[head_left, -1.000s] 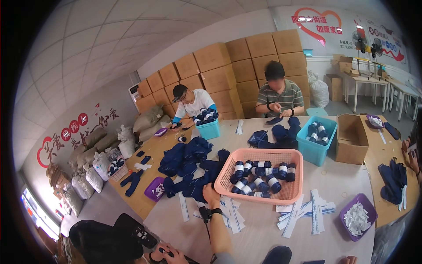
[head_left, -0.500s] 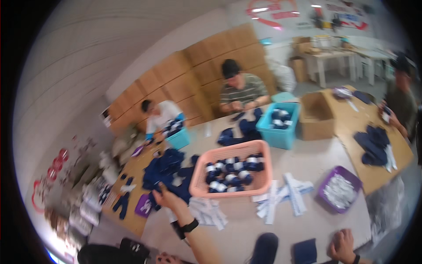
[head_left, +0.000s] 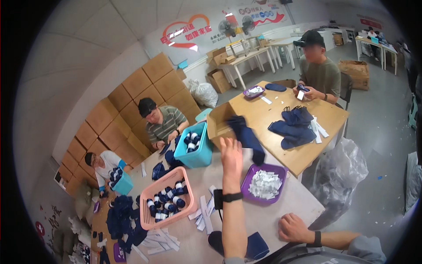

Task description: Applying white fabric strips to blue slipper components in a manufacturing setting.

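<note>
My left hand (head_left: 231, 154) reaches over the table with its fingers stretched out. Beside its fingertips a dark blue sock (head_left: 248, 138), smeared by motion, hangs between the cardboard box and the purple basket, apparently out of my grasp. Close to the table's near edge my right hand (head_left: 292, 227) rests with its fingers curled and nothing visible in them. Under my left forearm lies a folded dark blue sock (head_left: 257, 246), with a dark rounded piece on the forearm's other side. White paper slips fill the purple basket (head_left: 246, 187) to the right of my left wrist.
A pink basket (head_left: 145, 224) holds banded sock rolls, with paper strips (head_left: 204, 215) beside it. Beyond stand a turquoise bin (head_left: 193, 160) and an open cardboard box (head_left: 216, 123). Socks (head_left: 290, 127) lie on the wooden table. Three people work around the tables.
The view has turned to the right. My left hand has gone from the sock pile on the left to the right side, where a blurred sock now appears. My right hand stays at the table edge.
</note>
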Demonstrator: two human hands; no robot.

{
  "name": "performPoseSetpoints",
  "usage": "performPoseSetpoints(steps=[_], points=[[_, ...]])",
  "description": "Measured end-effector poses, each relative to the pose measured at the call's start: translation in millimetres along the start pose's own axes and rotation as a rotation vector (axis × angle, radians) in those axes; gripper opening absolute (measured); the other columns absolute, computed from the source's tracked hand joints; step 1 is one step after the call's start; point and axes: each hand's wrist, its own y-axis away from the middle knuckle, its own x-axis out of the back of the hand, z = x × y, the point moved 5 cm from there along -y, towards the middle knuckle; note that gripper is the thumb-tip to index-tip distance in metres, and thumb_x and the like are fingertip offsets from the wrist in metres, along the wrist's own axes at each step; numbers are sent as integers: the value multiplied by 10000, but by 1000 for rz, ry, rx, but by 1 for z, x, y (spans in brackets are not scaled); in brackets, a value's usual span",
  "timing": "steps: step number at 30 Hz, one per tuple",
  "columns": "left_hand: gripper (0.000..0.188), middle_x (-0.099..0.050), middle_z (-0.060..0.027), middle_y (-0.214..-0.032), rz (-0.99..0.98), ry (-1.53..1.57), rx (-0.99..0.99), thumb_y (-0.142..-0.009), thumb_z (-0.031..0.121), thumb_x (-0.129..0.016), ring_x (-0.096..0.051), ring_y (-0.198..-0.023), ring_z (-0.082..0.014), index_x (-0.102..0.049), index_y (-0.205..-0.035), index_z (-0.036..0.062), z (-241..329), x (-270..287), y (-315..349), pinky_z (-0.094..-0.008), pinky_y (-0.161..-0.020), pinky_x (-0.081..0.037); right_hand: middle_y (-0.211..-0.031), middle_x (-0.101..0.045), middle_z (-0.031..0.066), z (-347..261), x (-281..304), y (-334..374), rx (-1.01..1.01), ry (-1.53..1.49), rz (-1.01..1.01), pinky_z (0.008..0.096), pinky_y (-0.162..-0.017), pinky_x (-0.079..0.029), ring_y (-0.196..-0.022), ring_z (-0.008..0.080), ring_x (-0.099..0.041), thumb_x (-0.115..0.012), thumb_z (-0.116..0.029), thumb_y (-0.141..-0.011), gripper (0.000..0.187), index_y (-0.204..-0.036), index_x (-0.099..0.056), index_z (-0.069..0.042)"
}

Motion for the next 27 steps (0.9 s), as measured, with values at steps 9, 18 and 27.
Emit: performPoseSetpoints(steps=[9,18,27], points=[[469,-519,-173,-1479,6,-677,-79,-1115,279,-481,-485,-1377,-266,-466,-1488,-5,60,43,133,-415,-1123,-406,-972,-575,137,1,1,-1,7,-55,-5,394,-799,-500,-908,305,-581,-681,-248,-859,275,-1006,-610,-26],[158,-680,-104,-1022,101,-1312,-21,-985,106,-673,-625,-802,-197,-700,-1063,-29,48,86,368,-307,-720,-515,-952,-618,118,37,98,-14,-274,-503,94,380,-786,-525,-891,281,-647,-698,-160,-906,149,-1007,-659,-57],[189,-661,-182,-1107,131,-1452,-63,-930,70,-702,-674,-889,-358,-725,-1097,-15,26,91,432,-417,-835,-549,-904,-607,111,88,214,-50,-465,-137,399,382,-698,-490,-843,282,-623,-678,-78,-864,86,-932,-652,-32]])
